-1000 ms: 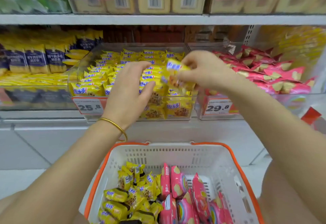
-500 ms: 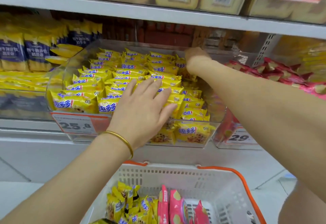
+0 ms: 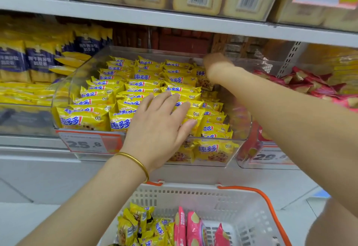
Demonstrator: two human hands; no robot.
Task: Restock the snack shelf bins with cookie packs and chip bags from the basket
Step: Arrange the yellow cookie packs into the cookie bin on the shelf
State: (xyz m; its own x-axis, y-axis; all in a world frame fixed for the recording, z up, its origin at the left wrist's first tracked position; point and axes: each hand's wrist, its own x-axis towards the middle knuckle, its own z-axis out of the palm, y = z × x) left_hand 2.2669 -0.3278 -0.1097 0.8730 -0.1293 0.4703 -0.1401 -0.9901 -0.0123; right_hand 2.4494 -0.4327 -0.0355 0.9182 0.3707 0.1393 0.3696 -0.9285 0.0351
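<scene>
Fingers of left hand lay straight on yellow cookie packs in clear plastic shelf bin; right hand blurred at bin's back corner, I couldn't tell its grip.

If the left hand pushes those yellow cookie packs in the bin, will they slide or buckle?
Probably slide: the yellow cookie packs look glossy and lie loosely overlapped, so they may ride over each other. Crimped wrapper ends look floppy and likely crumple. Small and puffy, they seem light.
</scene>
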